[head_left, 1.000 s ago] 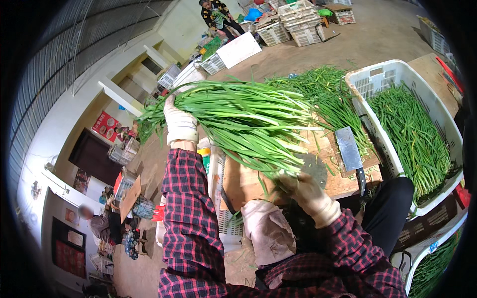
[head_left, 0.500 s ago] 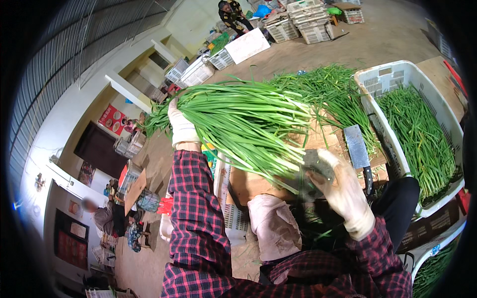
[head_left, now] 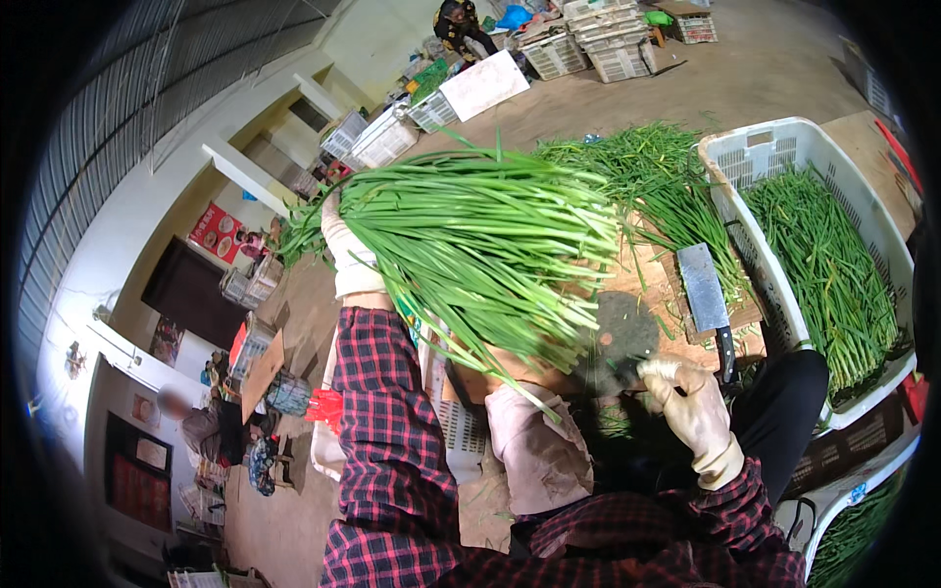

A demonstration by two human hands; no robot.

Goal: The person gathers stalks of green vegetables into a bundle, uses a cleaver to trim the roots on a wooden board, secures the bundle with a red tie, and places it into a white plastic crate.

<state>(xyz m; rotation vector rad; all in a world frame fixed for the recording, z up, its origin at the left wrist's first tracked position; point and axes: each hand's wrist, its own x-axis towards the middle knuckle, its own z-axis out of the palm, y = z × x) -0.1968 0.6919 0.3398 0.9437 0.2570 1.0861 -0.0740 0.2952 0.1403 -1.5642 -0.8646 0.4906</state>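
Note:
My left hand [head_left: 345,247], in a white glove, grips a big bunch of garlic chives [head_left: 480,230] by the leafy part. The pale stem ends fan out to the right over a wooden board [head_left: 662,279]. Lower right, my gloved right hand [head_left: 691,416] is apart from the bunch, its thumb and fingers pinched together. What the pinch holds, if anything, I cannot make out. Just beyond those fingertips is a dark grey patch [head_left: 627,328] on the board. A cleaver [head_left: 703,279] lies on the board's right side, its black handle toward me.
Loose chives [head_left: 637,157] are heaped at the board's far side. To the right stands a white plastic crate [head_left: 725,181] filled with chives. A pinkish cloth [head_left: 537,446] covers my knee. Stacked crates [head_left: 618,44] and a person [head_left: 461,29] are at the back.
My right hand has drawn back toward me, away from the stem ends, and its fingers have closed into a pinch. The bunch has shifted slightly left, with some stems drooping lower.

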